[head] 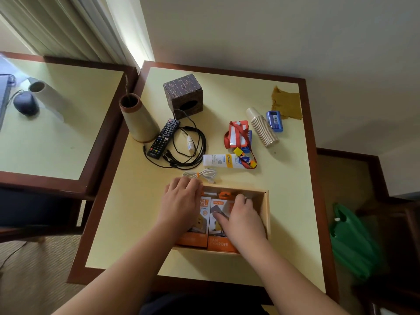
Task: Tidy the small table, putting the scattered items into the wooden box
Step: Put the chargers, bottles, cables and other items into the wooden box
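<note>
Two orange-and-white cardboard charger boxes [205,220] lay in the shallow wooden box [265,210] at the near edge — light, stiff, best gripped by their edges — left hand [180,201] resting flat, right hand [242,215] pressing one.

looks like a hotel room or a plain living room: two matching square tables [304,201] with dark wood frames and pale yellow tops stand side by side against a bare cream wall [272,30], by a long pale curtain [68,26], on woven carpet [29,264]. domestic clutter on top: tv remote [164,138], patterned tissue box [183,92], stack of paper cups [262,127], tube of cream [221,160], charging cables [189,145]. a green plastic bag [352,242] sits on the floor at right.
</note>
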